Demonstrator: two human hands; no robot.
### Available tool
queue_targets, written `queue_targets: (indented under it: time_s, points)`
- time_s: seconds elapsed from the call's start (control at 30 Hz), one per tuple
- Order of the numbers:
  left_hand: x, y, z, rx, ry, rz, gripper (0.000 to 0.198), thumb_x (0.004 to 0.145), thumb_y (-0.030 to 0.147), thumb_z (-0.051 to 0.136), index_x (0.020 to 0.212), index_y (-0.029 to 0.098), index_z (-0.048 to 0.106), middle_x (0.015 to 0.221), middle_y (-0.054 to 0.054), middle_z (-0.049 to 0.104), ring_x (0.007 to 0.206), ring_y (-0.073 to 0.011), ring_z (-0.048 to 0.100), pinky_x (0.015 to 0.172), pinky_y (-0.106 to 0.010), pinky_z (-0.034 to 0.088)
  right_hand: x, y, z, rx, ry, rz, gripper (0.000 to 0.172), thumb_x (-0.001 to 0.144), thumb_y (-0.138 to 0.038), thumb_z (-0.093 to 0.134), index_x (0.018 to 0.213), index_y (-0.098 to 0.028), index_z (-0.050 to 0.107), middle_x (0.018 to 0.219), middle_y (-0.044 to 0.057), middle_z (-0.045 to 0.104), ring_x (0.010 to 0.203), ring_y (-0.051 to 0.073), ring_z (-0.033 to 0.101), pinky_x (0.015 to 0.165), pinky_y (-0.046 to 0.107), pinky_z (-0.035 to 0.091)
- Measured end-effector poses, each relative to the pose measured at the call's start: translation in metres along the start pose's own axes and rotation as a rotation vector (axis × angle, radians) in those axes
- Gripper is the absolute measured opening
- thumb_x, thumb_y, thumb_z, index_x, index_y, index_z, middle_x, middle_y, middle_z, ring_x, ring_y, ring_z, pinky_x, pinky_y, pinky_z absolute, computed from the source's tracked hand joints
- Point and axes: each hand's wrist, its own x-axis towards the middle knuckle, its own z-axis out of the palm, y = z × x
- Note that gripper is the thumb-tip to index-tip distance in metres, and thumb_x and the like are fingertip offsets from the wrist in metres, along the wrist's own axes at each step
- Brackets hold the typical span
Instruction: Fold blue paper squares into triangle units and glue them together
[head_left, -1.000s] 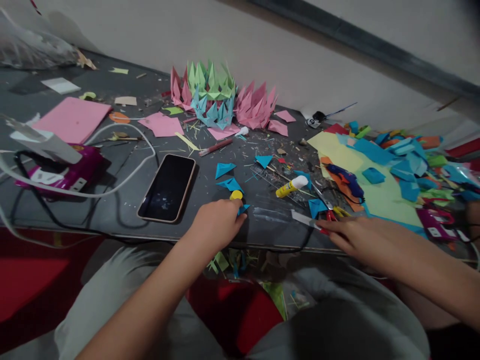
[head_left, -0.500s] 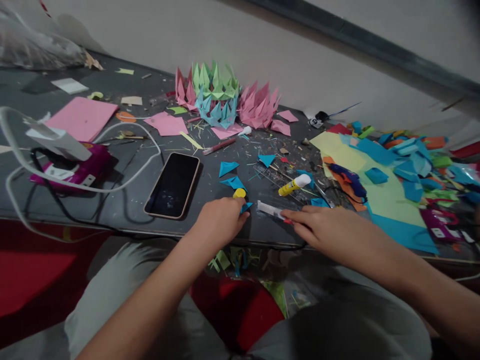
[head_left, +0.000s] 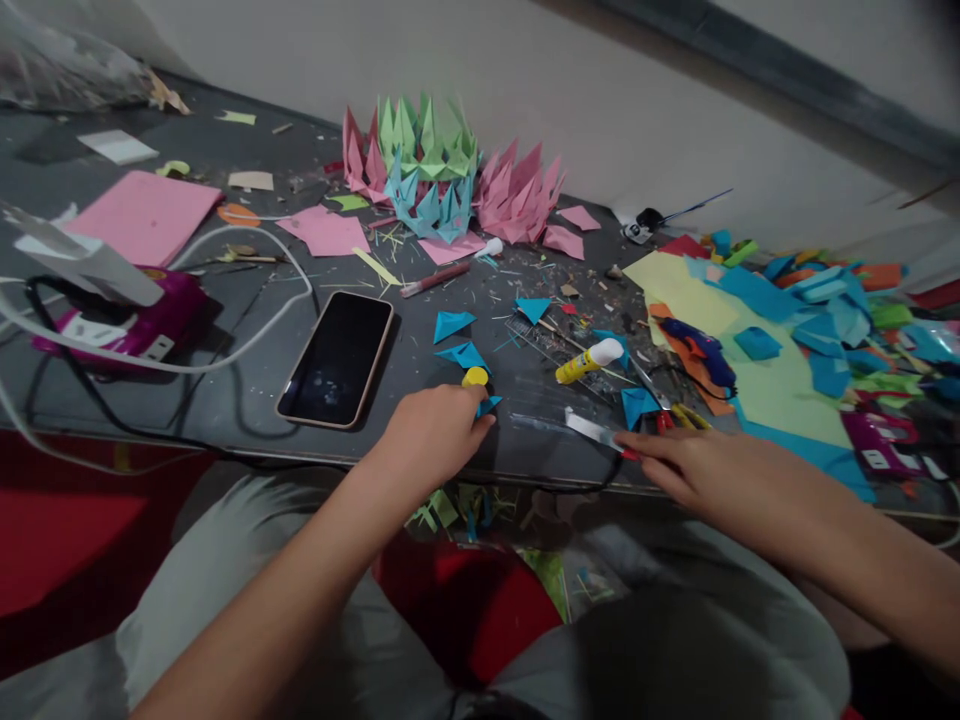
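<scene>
My left hand (head_left: 435, 435) is closed near the table's front edge. Under its fingertips lies a small folded blue paper piece (head_left: 489, 405), and a round yellow cap (head_left: 474, 377) is at its index finger; whether the cap is also gripped is unclear. My right hand (head_left: 690, 460) pinches the red end of a flat whitish strip (head_left: 592, 427), held low over the table, its exact kind unclear. A pale smear runs across the tabletop between the hands. Just beyond lie a yellow glue stick (head_left: 589, 362) with a white end and several folded blue pieces (head_left: 463, 355).
A phone (head_left: 337, 360) lies left of my left hand, near a purple power adapter (head_left: 127, 320) with cables. Folded paper crowns (head_left: 427, 140) stand at the back. Scissors (head_left: 651, 385), a blue glue gun (head_left: 697, 352) and coloured paper scraps (head_left: 817, 290) are at right.
My right hand has moved right with the whitish strip, away from my left hand. My left hand stays on the blue piece. The view has shifted slightly.
</scene>
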Motion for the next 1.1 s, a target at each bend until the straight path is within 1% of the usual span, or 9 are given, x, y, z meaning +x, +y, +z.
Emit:
queue_targets:
  time_s: [0.17, 0.27, 0.37, 0.5, 0.6, 0.7, 0.87, 1.0, 1.1]
  points:
    - [-0.001, -0.001, 0.000, 0.004, 0.014, 0.003, 0.028, 0.084, 0.036, 0.046, 0.106, 0.022, 0.058, 0.090, -0.009, 0.068, 0.078, -0.0278, 0.065, 0.063, -0.036, 0.048, -0.013, 0.017, 0.014, 0.006, 0.001, 0.029, 0.038, 0.086, -0.026, 0.034, 0.113, -0.028, 0.061, 0.076, 0.005, 0.072, 0.060, 0.024, 0.067, 0.046, 0.030, 0.045]
    - [-0.001, -0.001, 0.000, 0.008, 0.016, 0.001, 0.028, 0.084, 0.035, 0.046, 0.106, 0.023, 0.058, 0.091, -0.008, 0.068, 0.079, -0.0275, 0.065, 0.064, -0.036, 0.049, -0.016, 0.016, 0.011, -0.023, 0.050, 0.019, 0.037, 0.087, -0.028, 0.035, 0.112, -0.029, 0.062, 0.078, 0.006, 0.072, 0.059, 0.023, 0.067, 0.046, 0.030, 0.045]
    - [0.000, -0.002, 0.000, 0.007, 0.005, 0.000, 0.028, 0.084, 0.035, 0.045, 0.107, 0.023, 0.057, 0.090, -0.009, 0.068, 0.079, -0.0275, 0.065, 0.064, -0.036, 0.049, -0.012, 0.003, -0.005, -0.043, 0.112, -0.020, 0.037, 0.087, -0.030, 0.035, 0.114, -0.029, 0.060, 0.081, 0.006, 0.070, 0.058, 0.022, 0.066, 0.047, 0.030, 0.045]
    - [0.001, -0.002, -0.001, 0.008, -0.012, -0.013, 0.029, 0.084, 0.036, 0.044, 0.106, 0.023, 0.058, 0.089, -0.009, 0.068, 0.078, -0.0277, 0.065, 0.063, -0.036, 0.049, 0.002, -0.025, -0.027, -0.040, 0.066, -0.126, 0.037, 0.086, -0.025, 0.037, 0.115, -0.030, 0.059, 0.086, 0.004, 0.069, 0.063, 0.019, 0.065, 0.048, 0.028, 0.045]
    - [0.001, -0.001, -0.001, 0.001, -0.010, -0.016, 0.028, 0.085, 0.035, 0.044, 0.106, 0.024, 0.058, 0.091, -0.008, 0.068, 0.079, -0.0276, 0.065, 0.064, -0.037, 0.049, 0.012, -0.039, -0.033, -0.052, 0.057, -0.138, 0.038, 0.086, -0.025, 0.038, 0.119, -0.030, 0.055, 0.091, 0.004, 0.069, 0.063, 0.018, 0.065, 0.047, 0.026, 0.042]
    - [0.000, 0.000, -0.001, -0.002, -0.009, -0.020, 0.028, 0.086, 0.034, 0.042, 0.106, 0.023, 0.058, 0.091, -0.008, 0.068, 0.080, -0.0272, 0.065, 0.065, -0.037, 0.049, 0.017, -0.043, -0.033, -0.051, 0.044, -0.143, 0.038, 0.086, -0.026, 0.038, 0.121, -0.030, 0.054, 0.092, 0.004, 0.069, 0.063, 0.018, 0.065, 0.046, 0.025, 0.040]
    - [0.000, -0.001, -0.001, -0.014, -0.029, -0.017, 0.030, 0.087, 0.035, 0.040, 0.108, 0.022, 0.057, 0.093, -0.009, 0.067, 0.080, -0.0264, 0.064, 0.066, -0.036, 0.048, 0.018, -0.038, -0.030, -0.038, 0.012, -0.150, 0.038, 0.085, -0.026, 0.037, 0.117, -0.029, 0.057, 0.089, 0.005, 0.070, 0.061, 0.017, 0.064, 0.044, 0.024, 0.037]
    - [0.001, -0.001, 0.000, -0.010, -0.032, -0.022, 0.031, 0.086, 0.035, 0.041, 0.111, 0.023, 0.056, 0.094, -0.010, 0.067, 0.080, -0.0269, 0.064, 0.065, -0.036, 0.048, 0.014, -0.028, -0.025, -0.054, -0.027, -0.125, 0.036, 0.084, -0.026, 0.039, 0.112, -0.030, 0.061, 0.081, 0.004, 0.071, 0.058, 0.019, 0.064, 0.043, 0.025, 0.036]
    - [0.001, -0.001, 0.001, -0.005, -0.023, -0.019, 0.031, 0.086, 0.036, 0.041, 0.110, 0.024, 0.056, 0.093, -0.009, 0.067, 0.080, -0.0272, 0.064, 0.064, -0.036, 0.048, 0.008, -0.019, -0.019, -0.037, -0.035, -0.122, 0.036, 0.084, -0.026, 0.038, 0.110, -0.030, 0.062, 0.080, 0.005, 0.071, 0.061, 0.020, 0.065, 0.045, 0.026, 0.038]
